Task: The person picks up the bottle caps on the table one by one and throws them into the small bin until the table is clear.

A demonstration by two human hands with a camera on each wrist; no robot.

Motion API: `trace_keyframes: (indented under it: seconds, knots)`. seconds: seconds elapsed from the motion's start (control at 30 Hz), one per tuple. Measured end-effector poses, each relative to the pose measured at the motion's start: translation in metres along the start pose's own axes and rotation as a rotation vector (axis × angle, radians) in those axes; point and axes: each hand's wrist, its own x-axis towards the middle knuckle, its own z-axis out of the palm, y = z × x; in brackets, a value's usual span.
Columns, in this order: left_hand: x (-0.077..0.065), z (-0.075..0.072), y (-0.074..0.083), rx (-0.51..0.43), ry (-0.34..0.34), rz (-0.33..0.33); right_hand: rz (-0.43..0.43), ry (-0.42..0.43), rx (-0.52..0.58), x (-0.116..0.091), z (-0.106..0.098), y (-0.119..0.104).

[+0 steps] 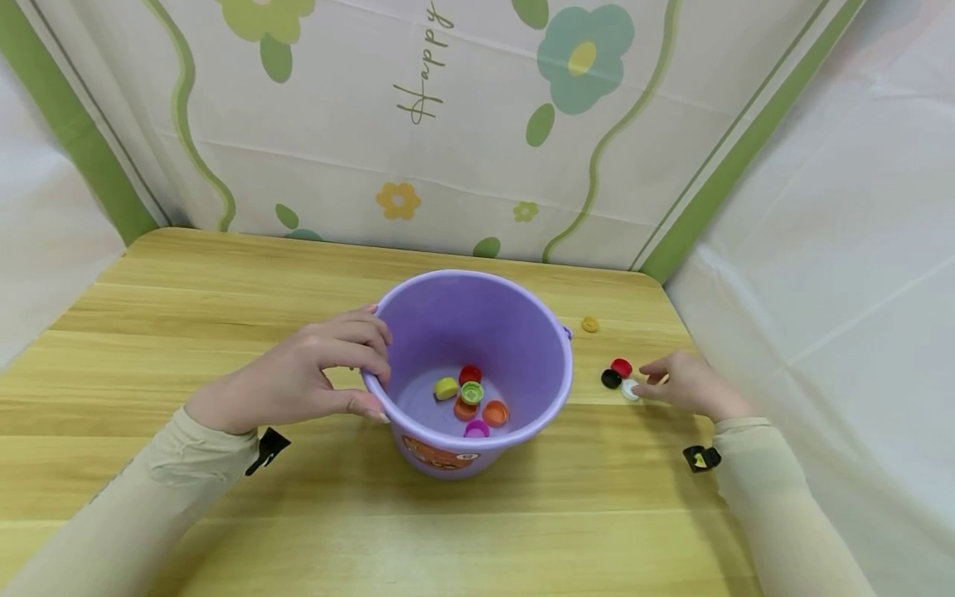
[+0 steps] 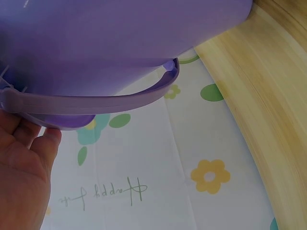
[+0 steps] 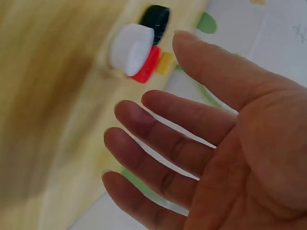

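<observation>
A purple bucket [image 1: 477, 323] stands upright on the table, several coloured bottle caps on its floor, among them a yellow cap [image 1: 446, 388] and a magenta cap [image 1: 477, 429]. My left hand [image 1: 328, 365] grips its left rim, thumb outside; the left wrist view shows the bucket's handle [image 2: 110, 103] hanging beside the fingers. To the right, my right hand [image 1: 686, 384] hovers by a white cap [image 3: 132, 49], fingers spread and relaxed, apart from it in the right wrist view. Against the white cap lie a black cap [image 1: 611, 379] and a red cap [image 1: 622, 367].
An orange-yellow cap [image 1: 590, 324] lies farther back, right of the bucket. The wooden table [image 1: 224, 332] ends at a white flowered curtain [image 1: 321, 149] behind, with another white sheet [image 1: 843, 274] along the right side.
</observation>
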Motion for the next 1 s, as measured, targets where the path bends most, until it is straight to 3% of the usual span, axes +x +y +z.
trace_keyframes:
  seconds: [0.17, 0.6, 1.0]
  knots:
    - [0.000, -0.001, 0.001, 0.001, -0.002, 0.002, 0.015, -0.008, -0.026, 0.003, 0.007, 0.005]
    - [0.000, -0.001, 0.003, 0.007, 0.007, 0.004, 0.041, 0.046, -0.088, 0.005, 0.013, -0.008]
    - [0.002, -0.001, 0.003, 0.008, -0.003, 0.008, -0.014, 0.077, -0.202, 0.008, 0.023, -0.002]
